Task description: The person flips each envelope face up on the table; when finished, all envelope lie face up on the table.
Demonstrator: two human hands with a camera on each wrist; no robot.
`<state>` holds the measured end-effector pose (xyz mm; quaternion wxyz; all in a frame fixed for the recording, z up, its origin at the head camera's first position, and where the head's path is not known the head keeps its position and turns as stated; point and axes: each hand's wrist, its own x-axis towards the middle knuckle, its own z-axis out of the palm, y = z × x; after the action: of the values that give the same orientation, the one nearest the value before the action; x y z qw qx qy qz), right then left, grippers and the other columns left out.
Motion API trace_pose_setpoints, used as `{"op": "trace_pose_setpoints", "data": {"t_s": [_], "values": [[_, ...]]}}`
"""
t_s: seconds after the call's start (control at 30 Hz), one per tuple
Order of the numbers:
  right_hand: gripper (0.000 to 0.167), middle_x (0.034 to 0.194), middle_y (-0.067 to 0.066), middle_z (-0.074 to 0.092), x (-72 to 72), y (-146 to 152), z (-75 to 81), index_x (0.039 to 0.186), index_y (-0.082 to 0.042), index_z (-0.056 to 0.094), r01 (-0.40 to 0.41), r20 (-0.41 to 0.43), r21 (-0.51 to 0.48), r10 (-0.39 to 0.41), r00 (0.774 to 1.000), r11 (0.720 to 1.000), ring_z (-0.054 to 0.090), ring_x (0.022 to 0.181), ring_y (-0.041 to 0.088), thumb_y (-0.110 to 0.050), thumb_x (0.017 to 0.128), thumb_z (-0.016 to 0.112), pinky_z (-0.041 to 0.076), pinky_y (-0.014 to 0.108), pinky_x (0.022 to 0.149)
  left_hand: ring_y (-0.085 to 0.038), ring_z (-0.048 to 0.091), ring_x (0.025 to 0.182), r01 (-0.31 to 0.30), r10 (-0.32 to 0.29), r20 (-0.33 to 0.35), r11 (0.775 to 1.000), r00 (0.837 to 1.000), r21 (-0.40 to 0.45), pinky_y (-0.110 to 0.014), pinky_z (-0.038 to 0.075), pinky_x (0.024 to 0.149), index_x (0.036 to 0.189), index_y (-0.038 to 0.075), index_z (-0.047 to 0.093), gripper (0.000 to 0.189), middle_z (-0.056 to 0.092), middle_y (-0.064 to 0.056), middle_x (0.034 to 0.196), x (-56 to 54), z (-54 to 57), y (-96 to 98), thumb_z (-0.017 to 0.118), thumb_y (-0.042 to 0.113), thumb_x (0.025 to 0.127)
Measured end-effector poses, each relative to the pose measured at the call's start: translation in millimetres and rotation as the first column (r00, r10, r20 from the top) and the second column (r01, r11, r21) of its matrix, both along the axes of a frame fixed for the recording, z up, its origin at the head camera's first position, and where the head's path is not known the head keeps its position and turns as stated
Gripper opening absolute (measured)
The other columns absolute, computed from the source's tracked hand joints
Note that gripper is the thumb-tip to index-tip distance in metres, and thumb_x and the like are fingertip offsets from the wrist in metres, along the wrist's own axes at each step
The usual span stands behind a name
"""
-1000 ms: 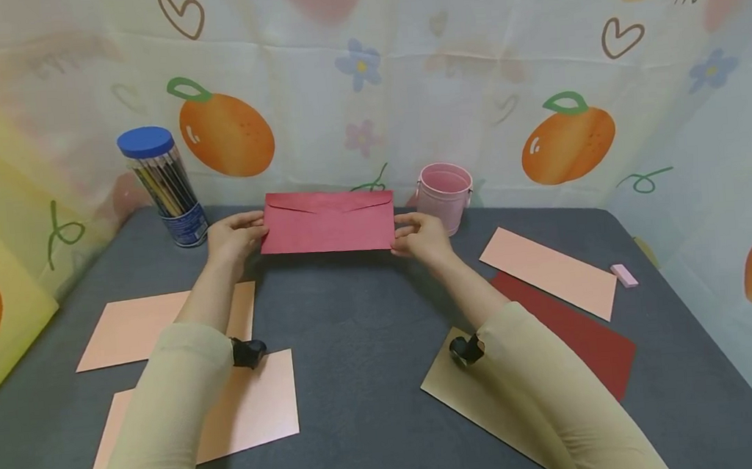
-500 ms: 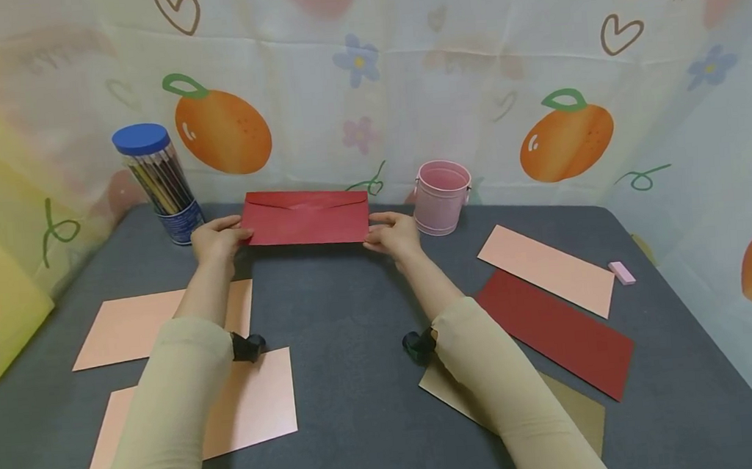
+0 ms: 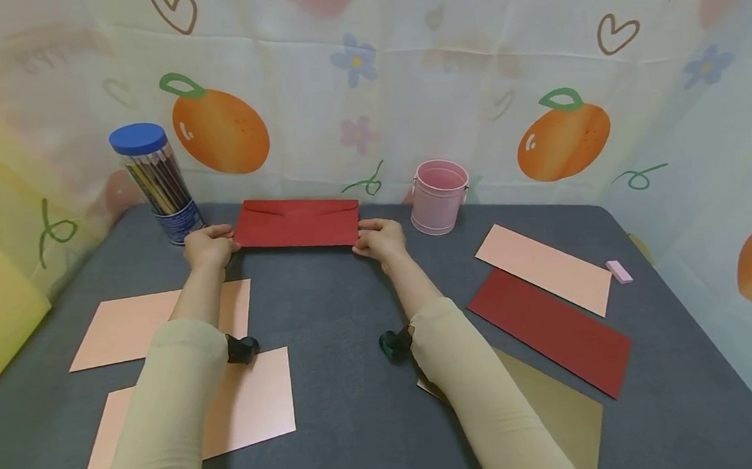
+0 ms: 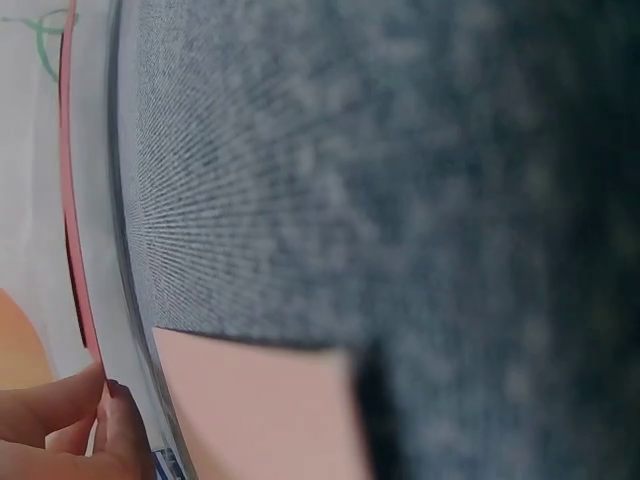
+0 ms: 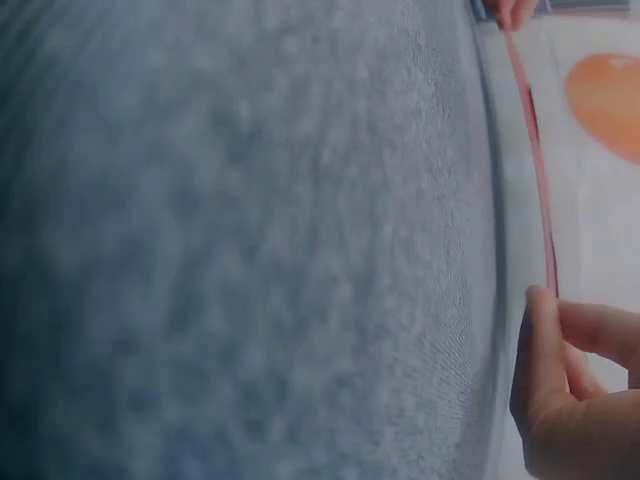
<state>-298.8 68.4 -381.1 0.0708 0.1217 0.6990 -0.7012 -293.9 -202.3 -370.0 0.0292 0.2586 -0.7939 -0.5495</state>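
A red envelope (image 3: 297, 224), its flap along the far edge, is held at its two short ends near the back of the dark table (image 3: 348, 384). My left hand (image 3: 207, 246) pinches the left end between thumb and fingers. At the right end, my right hand (image 3: 382, 241) does the same. Seen edge-on in the left wrist view, the envelope (image 4: 75, 215) runs up from the pinching fingertips (image 4: 125, 425). The right wrist view shows the envelope (image 5: 540, 180) as a thin, slightly bowed strip above the tabletop.
A blue-lidded jar of pencils (image 3: 158, 182) stands behind my left hand, and a pink bucket (image 3: 438, 199) right of the envelope. Peach envelopes (image 3: 257, 402) lie at left. At right are a peach envelope (image 3: 544, 269), a dark red one (image 3: 552, 331), a tan one (image 3: 555, 404) and a pink eraser (image 3: 619, 272).
Both hands have carried the red envelope to the left, and in the last half second it has come down lower toward the table. The right arm has swung left, uncovering more of the dark red envelope.
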Motion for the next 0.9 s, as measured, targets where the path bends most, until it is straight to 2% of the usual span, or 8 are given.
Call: {"op": "trace_pose_setpoints", "data": {"t_s": [0.13, 0.23, 0.33, 0.43, 0.6, 0.77, 0.83, 0.9], "values": [[0.051, 0.127, 0.023, 0.066, 1.4, -2.3, -1.5, 0.128, 0.003, 0.063, -0.012, -0.004, 0.03, 0.012, 1.0, 0.999, 0.066, 0.083, 0.018, 0.02, 0.08, 0.059, 0.061, 0.034, 0.082, -0.023, 0.047, 0.134, 0.036, -0.035, 0.017, 0.997, 0.999, -0.074, -0.016, 0.043, 0.077, 0.136, 0.008, 0.06, 0.051, 0.06, -0.014, 0.139, 4.5, 1.1, 0.3, 0.058, -0.005, 0.087], [0.049, 0.127, 0.024, 0.066, 2.3, -3.4, -2.1, 0.128, 0.004, 0.063, -0.023, -0.011, 0.05, 0.023, 1.0, 0.998, 0.067, 0.082, 0.02, 0.02, 0.081, 0.059, 0.06, 0.035, 0.084, -0.031, 0.035, 0.144, 0.059, -0.057, 0.024, 0.993, 0.998, -0.098, -0.028, 0.045, 0.101, 0.135, 0.006, 0.06, 0.049, 0.054, -0.017, 0.145, 6.7, 1.2, -0.2, 0.057, -0.004, 0.087], [0.048, 0.128, 0.024, 0.065, 3.3, -3.9, -2.2, 0.129, 0.004, 0.062, -0.05, -0.006, 0.075, 0.05, 0.999, 0.996, 0.068, 0.086, 0.021, 0.019, 0.083, 0.059, 0.06, 0.033, 0.084, -0.035, 0.026, 0.148, 0.081, -0.077, 0.039, 0.992, 0.996, -0.098, -0.039, 0.035, 0.118, 0.136, 0.004, 0.059, 0.05, 0.046, -0.018, 0.152, 6.3, 0.0, -1.4, 0.056, -0.005, 0.087], [0.046, 0.131, 0.023, 0.063, 4.2, -4.2, -2.0, 0.13, 0.003, 0.061, -0.085, 0.002, 0.104, 0.085, 0.996, 0.991, 0.069, 0.095, 0.024, 0.015, 0.086, 0.059, 0.06, 0.032, 0.084, -0.038, 0.02, 0.15, 0.104, -0.098, 0.062, 0.989, 0.993, -0.103, -0.042, 0.033, 0.119, 0.137, 0.004, 0.057, 0.05, 0.041, -0.02, 0.155, 6.0, -0.1, -1.7, 0.055, -0.004, 0.088], [0.047, 0.133, 0.019, 0.063, 5.8, -4.7, -0.2, 0.134, 0.0, 0.06, -0.144, -0.026, 0.224, 0.153, 0.988, 0.964, 0.069, 0.11, 0.029, 0.01, 0.088, 0.061, 0.061, 0.029, 0.08, -0.04, 0.02, 0.149, 0.12, -0.11, 0.086, 0.986, 0.99, -0.116, -0.045, 0.039, 0.115, 0.138, 0.003, 0.056, 0.048, 0.04, -0.021, 0.155, 6.6, 1.7, -0.2, 0.056, -0.001, 0.09], [0.045, 0.126, 0.014, 0.068, 8.7, -7.8, 4.0, 0.132, -0.005, 0.062, -0.154, -0.054, 0.428, 0.195, 0.979, 0.891, 0.071, 0.1, 0.025, 0.003, 0.088, 0.059, 0.06, 0.023, 0.068, -0.042, 0.016, 0.15, 0.119, -0.109, 0.096, 0.987, 0.989, -0.107, -0.048, 0.04, 0.114, 0.139, 0.003, 0.055, 0.049, 0.036, -0.022, 0.157, 5.5, 2.2, 0.4, 0.056, 0.0, 0.09], [0.043, 0.125, 0.013, 0.069, 9.4, -8.7, 5.2, 0.131, -0.007, 0.064, -0.151, -0.053, 0.468, 0.199, 0.979, 0.87, 0.072, 0.096, 0.023, 0.001, 0.089, 0.059, 0.06, 0.023, 0.067, -0.043, 0.014, 0.15, 0.128, -0.118, 0.096, 0.986, 0.988, -0.11, -0.049, 0.04, 0.114, 0.14, 0.003, 0.054, 0.049, 0.034, -0.022, 0.157, 5.2, 2.4, 0.3, 0.056, 0.001, 0.091], [0.041, 0.126, 0.012, 0.069, 10.0, -8.8, 6.1, 0.131, -0.007, 0.064, -0.153, -0.049, 0.482, 0.201, 0.978, 0.863, 0.071, 0.096, 0.022, -0.001, 0.09, 0.059, 0.06, 0.024, 0.068, -0.043, 0.015, 0.15, 0.136, -0.126, 0.093, 0.984, 0.988, -0.114, -0.049, 0.04, 0.114, 0.14, 0.003, 0.054, 0.049, 0.035, -0.022, 0.157, 5.0, 2.7, 0.5, 0.056, 0.002, 0.091]]}}
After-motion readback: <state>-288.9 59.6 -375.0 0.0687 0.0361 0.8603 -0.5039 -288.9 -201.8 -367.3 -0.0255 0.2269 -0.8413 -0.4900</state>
